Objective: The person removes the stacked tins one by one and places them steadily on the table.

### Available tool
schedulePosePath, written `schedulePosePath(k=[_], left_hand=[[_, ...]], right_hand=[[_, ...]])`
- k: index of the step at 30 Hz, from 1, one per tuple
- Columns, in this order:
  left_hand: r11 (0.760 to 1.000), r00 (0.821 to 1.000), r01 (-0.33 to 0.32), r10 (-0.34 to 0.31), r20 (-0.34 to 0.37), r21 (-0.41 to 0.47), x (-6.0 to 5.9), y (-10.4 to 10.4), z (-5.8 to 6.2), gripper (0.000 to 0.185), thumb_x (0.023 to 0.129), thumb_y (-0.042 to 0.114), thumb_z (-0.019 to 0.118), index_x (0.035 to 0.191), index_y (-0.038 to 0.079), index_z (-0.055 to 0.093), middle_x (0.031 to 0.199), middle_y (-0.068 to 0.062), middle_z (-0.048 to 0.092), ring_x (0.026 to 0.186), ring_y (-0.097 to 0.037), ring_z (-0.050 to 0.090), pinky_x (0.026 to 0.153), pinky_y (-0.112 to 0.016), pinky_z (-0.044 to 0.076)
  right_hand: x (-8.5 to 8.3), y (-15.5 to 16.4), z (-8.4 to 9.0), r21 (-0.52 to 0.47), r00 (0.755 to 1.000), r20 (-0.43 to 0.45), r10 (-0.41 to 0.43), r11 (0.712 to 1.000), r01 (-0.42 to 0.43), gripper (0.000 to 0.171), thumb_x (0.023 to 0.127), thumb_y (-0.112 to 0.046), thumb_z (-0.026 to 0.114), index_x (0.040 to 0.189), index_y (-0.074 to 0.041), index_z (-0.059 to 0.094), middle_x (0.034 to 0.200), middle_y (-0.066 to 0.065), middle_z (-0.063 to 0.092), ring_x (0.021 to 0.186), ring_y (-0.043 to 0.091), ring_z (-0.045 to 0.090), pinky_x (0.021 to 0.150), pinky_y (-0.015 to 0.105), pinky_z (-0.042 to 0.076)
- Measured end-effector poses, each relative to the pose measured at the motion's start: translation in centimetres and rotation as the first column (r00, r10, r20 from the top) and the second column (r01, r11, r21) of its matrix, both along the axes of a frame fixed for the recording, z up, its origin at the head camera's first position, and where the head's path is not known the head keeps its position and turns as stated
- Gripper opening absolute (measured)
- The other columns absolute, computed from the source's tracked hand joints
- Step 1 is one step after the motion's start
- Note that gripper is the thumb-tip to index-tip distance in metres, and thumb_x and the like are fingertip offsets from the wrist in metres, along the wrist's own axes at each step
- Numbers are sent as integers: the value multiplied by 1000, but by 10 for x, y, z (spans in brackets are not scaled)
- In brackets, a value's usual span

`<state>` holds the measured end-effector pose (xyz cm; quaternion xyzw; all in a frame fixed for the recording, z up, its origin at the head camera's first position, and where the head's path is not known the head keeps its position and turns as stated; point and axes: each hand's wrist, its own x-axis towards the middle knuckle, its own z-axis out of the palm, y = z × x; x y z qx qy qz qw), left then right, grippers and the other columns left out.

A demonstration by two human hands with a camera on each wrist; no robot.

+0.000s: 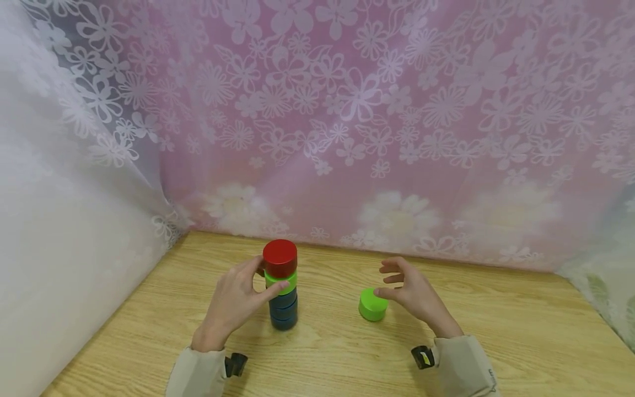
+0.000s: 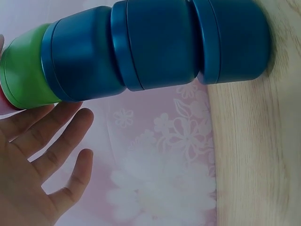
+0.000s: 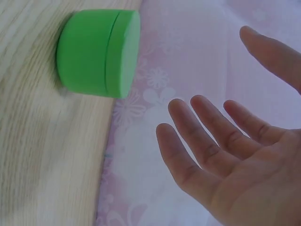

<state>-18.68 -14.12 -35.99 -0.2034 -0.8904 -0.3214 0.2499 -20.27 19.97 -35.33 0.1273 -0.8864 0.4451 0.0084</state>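
Observation:
A stack of small round lidded jars stands upright on the wooden table: three dark blue jars [image 2: 162, 44] below, a green jar [image 2: 30, 68] above them, and a red jar [image 1: 280, 259] on top. My left hand [image 1: 233, 298] holds the stack near its top, thumb across the front of the green jar and fingers round the far side. To the right, a second green jar [image 1: 372, 306] stands alone on the table. My right hand [image 1: 419, 295] hovers beside and above it, fingers spread and apart from the jar in the right wrist view.
The wooden table [image 1: 327, 353] meets a pink flowered curtain [image 1: 347, 138] along its back edge. A white cloth [image 1: 74, 220] hangs at the left, and pale cloth [image 1: 605, 281] borders the right side.

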Motion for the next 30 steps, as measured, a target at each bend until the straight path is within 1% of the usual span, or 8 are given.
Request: schedulePosePath(k=[7, 12, 14, 20, 26, 30], left_hand=[[1000, 1000, 18, -19, 12, 12, -2, -2, -3, 48, 83, 36, 85, 118, 7, 69, 97, -2, 73, 82, -16, 68, 64, -32, 52], [999, 998, 37, -39, 54, 37, -4, -5, -8, 53, 81, 35, 87, 122, 8, 68, 95, 2, 71, 86, -16, 67, 73, -40, 55], [998, 997, 44, -46, 61, 34, -5, -6, -9, 53, 80, 35, 87, 122, 8, 68, 96, 2, 71, 87, -17, 67, 76, -42, 55], [998, 996, 49, -51, 75, 29, -7, -6, -13, 51, 81, 35, 87, 120, 8, 70, 99, 2, 72, 88, -16, 67, 78, -41, 55], [996, 992, 70, -75, 102, 53, -7, -8, -15, 49, 82, 31, 86, 123, 11, 69, 103, 5, 72, 90, -14, 66, 81, -43, 55], [995, 992, 85, -90, 94, 60, -8, -8, -16, 47, 83, 30, 87, 122, 10, 69, 103, 5, 72, 90, -13, 66, 81, -45, 55]], right_hand=[[3, -3, 5, -43, 1000, 0, 18, 999, -18, 62, 91, -14, 78, 141, 5, 47, 135, 23, 56, 117, 41, 59, 87, 49, 55], [4, -7, 10, -61, 1000, -1, 22, 998, -22, 61, 92, -14, 77, 141, 4, 47, 135, 23, 56, 118, 41, 59, 88, 50, 55], [4, -9, 11, -71, 1000, -6, 27, 997, -28, 60, 92, -14, 77, 141, 5, 47, 135, 24, 56, 118, 41, 59, 90, 50, 54], [4, -16, 15, -118, 998, -39, 44, 992, -48, 57, 92, -11, 76, 139, 6, 49, 134, 23, 58, 117, 39, 60, 95, 50, 52], [4, -28, 20, -174, 993, -85, 78, 980, -92, 53, 91, -10, 77, 137, 3, 53, 130, 19, 61, 115, 36, 62, 95, 49, 52], [4, -36, 21, -198, 992, -90, 86, 975, -102, 52, 91, -10, 78, 136, 3, 55, 128, 18, 62, 114, 36, 62, 95, 48, 52]])
